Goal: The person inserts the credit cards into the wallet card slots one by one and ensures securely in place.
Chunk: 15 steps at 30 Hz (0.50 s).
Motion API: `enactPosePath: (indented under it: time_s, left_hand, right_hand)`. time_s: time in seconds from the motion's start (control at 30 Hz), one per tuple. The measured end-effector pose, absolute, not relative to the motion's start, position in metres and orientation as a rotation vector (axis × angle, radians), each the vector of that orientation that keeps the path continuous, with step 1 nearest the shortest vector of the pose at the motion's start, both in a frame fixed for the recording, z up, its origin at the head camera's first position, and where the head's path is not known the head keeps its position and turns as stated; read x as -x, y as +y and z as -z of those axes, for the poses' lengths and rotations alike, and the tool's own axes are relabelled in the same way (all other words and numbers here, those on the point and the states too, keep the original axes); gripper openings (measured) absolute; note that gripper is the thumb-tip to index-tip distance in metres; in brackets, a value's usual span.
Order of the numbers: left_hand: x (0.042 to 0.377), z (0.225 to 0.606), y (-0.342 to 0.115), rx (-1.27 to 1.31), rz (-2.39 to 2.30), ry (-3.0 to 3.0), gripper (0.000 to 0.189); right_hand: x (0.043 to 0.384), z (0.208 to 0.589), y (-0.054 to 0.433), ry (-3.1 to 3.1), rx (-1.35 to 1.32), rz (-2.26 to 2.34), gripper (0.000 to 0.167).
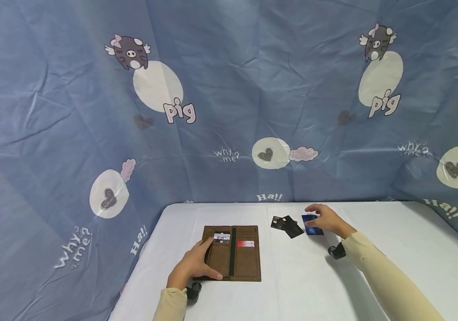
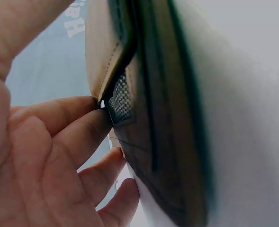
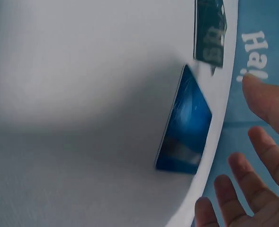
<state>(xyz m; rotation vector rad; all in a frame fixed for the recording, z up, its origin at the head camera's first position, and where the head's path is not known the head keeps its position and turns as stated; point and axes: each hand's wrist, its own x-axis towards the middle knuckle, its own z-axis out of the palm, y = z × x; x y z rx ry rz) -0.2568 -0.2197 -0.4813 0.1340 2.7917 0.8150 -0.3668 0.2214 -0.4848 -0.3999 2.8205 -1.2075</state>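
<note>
An opened brown wallet lies flat on the white table with a black elastic strap down its middle. My left hand spreads over its left side, thumb along the lower edge. In the left wrist view, its fairly straight fingers touch the wallet's edge. Light and dark cards sit in the left slots, and red-and-white cards in the right ones. My right hand hovers with parted fingers over a blue card, holding nothing.
Left of the blue card, two black cards lie overlapping on the white table. Behind the table hangs a blue patterned cloth. Small black devices are worn on both wrists.
</note>
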Motion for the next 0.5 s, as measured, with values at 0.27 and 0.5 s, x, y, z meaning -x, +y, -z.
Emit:
enactPosePath:
  time_s: [0.27, 0.5]
  left_hand:
    - [0.255, 0.485, -0.22, -0.134, -0.835, 2.781, 0.12]
    - [0.254, 0.482, -0.222, -0.147, -0.834, 2.792, 0.119]
  right_hand:
    - [0.364, 0.495, 0.237, 2.662, 0.183, 1.33, 0.067]
    - [0.363, 0.502, 0.244, 2.521, 0.058, 1.468, 0.067]
